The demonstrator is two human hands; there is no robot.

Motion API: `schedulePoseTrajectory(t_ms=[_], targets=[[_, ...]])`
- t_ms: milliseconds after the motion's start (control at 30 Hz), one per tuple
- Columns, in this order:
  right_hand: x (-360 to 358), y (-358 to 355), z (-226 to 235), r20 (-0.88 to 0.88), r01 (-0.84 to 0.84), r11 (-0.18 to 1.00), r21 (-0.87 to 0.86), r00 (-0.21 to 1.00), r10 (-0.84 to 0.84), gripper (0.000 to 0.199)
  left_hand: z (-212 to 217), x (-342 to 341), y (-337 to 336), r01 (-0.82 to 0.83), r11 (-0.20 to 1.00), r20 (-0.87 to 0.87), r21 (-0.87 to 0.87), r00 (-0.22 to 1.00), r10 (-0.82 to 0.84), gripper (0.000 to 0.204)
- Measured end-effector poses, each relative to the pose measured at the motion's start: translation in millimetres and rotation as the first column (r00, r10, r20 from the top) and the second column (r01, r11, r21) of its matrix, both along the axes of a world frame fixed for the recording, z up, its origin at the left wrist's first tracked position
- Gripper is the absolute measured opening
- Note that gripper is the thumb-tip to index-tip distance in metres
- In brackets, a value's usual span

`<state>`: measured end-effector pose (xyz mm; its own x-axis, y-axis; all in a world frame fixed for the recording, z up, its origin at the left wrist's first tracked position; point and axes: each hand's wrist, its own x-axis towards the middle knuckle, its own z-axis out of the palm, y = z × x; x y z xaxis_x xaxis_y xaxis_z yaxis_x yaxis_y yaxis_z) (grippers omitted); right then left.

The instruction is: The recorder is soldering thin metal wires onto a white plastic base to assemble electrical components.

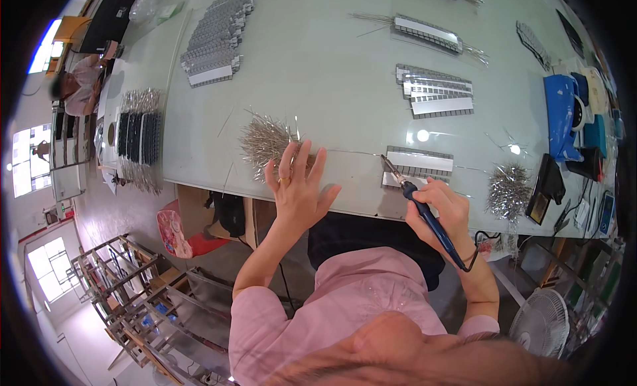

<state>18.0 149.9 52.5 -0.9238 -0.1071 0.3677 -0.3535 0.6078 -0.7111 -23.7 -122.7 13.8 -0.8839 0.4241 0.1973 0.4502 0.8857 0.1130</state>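
Observation:
My right hand (pixel 450 210) is closed around the dark blue handle of a soldering iron (pixel 430 220). The iron's tip reaches the left end of a grey gridded strip with white bands (pixel 418 161) near the table's front edge. A thin straight wire (pixel 352 152) runs leftward from that end toward my left hand. Fingers spread, my left hand (pixel 300 190) lies over the right side of a tangled pile of silvery wire pieces (pixel 265 144). Whether its fingertips touch the thin wire is hard to make out.
Several gridded strips (pixel 438 94) lie farther back, with a long stack (pixel 215 37) at back left. Another wire pile (pixel 507 190) sits right, beside a black stand (pixel 546 190) and a blue holder (pixel 561 117). Dark strips with wire ends (pixel 139 137) lie left. A fan (pixel 541 323) stands below right.

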Motion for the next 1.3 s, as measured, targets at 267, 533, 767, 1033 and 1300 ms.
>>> schedulePoseTrajectory(t_ms=[267,533,767,1033,1300], targets=[[4.4,8.3,-18.5,0.031,0.04,0.983,-0.18,0.999,-0.035,0.021,-14.6,23.3,23.4,0.172,0.976,0.071,0.131,0.981,-0.182,0.072],[7.0,8.1,-20.2,0.075,0.065,0.97,-0.233,0.996,-0.048,0.021,-15.5,18.7,39.6,0.242,0.955,0.029,0.169,0.968,-0.251,0.067],[7.5,5.4,-18.4,0.035,0.073,0.973,-0.219,0.997,-0.066,0.02,-19.6,16.4,40.6,0.313,0.937,-0.038,0.156,0.95,-0.311,0.066],[25.5,6.8,3.7,0.04,0.017,0.989,-0.15,0.999,-0.011,0.021,-19.0,15.4,39.5,0.318,0.939,-0.009,0.128,0.948,-0.319,0.066],[23.1,3.0,3.7,0.065,0.004,0.995,-0.099,0.998,0.002,0.024,-19.4,15.1,39.8,0.316,0.94,-0.009,0.13,0.948,-0.317,0.065]])
